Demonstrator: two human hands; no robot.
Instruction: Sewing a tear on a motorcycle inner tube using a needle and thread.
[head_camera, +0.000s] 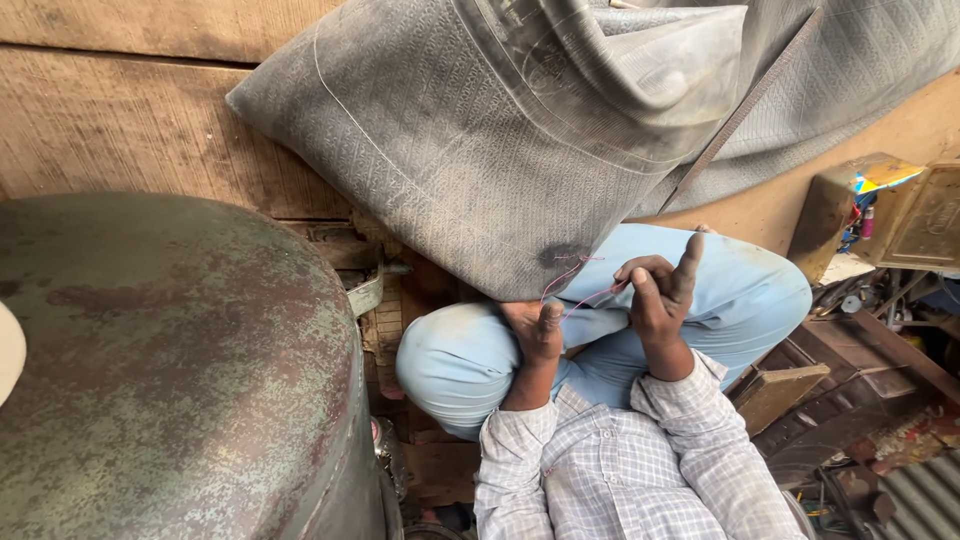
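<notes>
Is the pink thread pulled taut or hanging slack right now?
Mostly taut: the pink thread runs in a fairly straight line from the dark spot on the rubber tube to the right hand.

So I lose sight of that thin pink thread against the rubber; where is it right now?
In the head view the pink thread sits just right of centre, running from the dark spot on the grey inner tube to the right hand, above the light-blue knees.

Single head view looks steeply down, close above the lap.
</notes>
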